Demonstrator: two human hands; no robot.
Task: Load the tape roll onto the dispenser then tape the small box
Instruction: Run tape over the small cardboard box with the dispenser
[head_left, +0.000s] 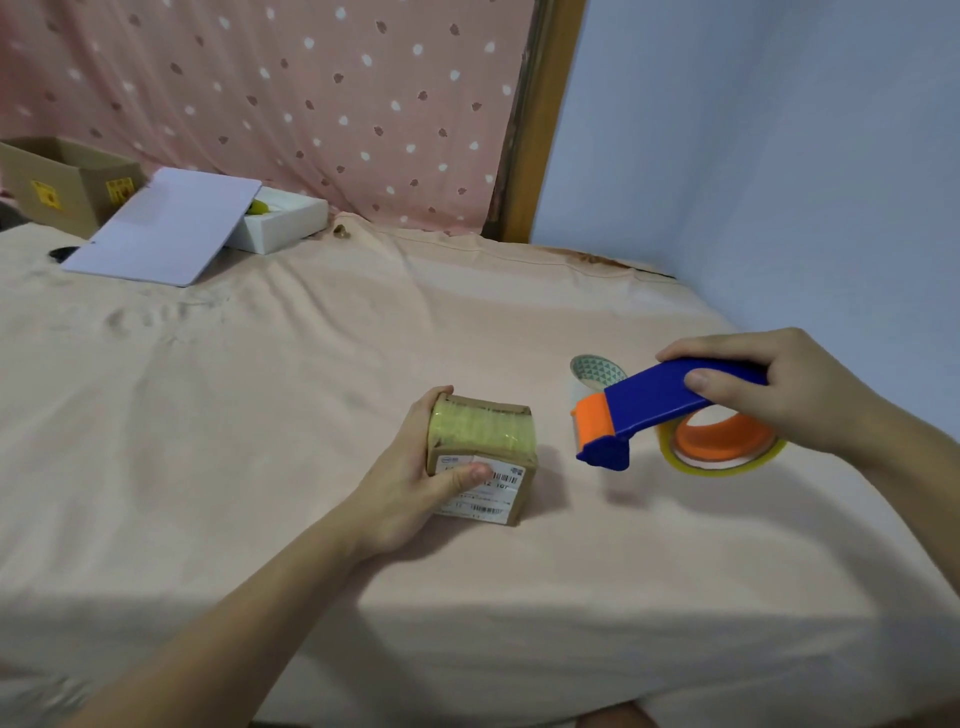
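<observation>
Soft, even indoor light fills the scene, moderately bright with a warm pinkish cast on the bed (311, 364) and a cool tint on the wall (779, 156). The light seems to come from above and ahead: a broad dark shadow lies across the near bed, and a faint shadow sits under the dispenser (670, 400). The tape (483, 423) on the box (480, 457) shows a mild sheen, no harsh glare. Wide-angle distortion bows the door frame (535, 119) and stretches the forearms. Detail is slightly soft overall; label print is unreadable.
</observation>
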